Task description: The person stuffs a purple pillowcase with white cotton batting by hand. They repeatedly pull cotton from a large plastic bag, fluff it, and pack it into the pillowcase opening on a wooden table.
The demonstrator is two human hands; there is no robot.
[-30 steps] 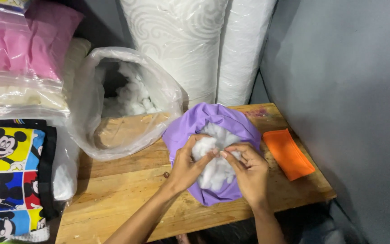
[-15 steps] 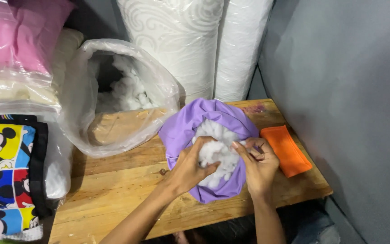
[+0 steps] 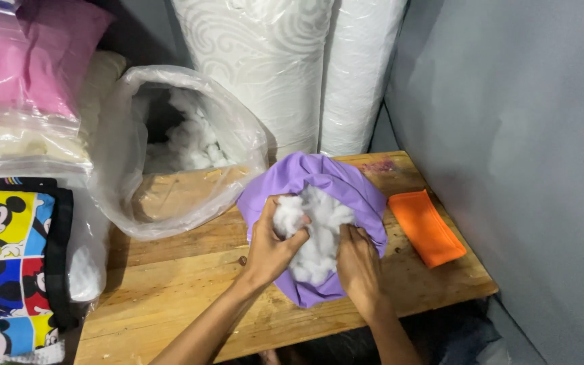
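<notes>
Grey wall closes off the right side, and the wooden table (image 3: 190, 277) in front of me carries everything I am working with. A purple fabric cover (image 3: 346, 186) sits near the table's middle, its mouth open toward me and white stuffing (image 3: 319, 230) bulging out of it. My left hand (image 3: 272, 247) is closed around a clump of that stuffing at the opening, thumb over the top. My right hand (image 3: 358, 267) lies flatter, fingers curled against the cover's lower right edge where the filling meets the cloth; how tightly it grips I cannot tell.

To do this well, I judge I should pin the rim with the right while the left works the fluff deep into the far corners, in small loose handfuls so no lumps form.

An orange cloth piece (image 3: 427, 226) lies just beside the cover on the right. On the left, a clear plastic bag (image 3: 123, 182) of more stuffing gapes open, near a cartoon-print cushion (image 3: 8, 257).
</notes>
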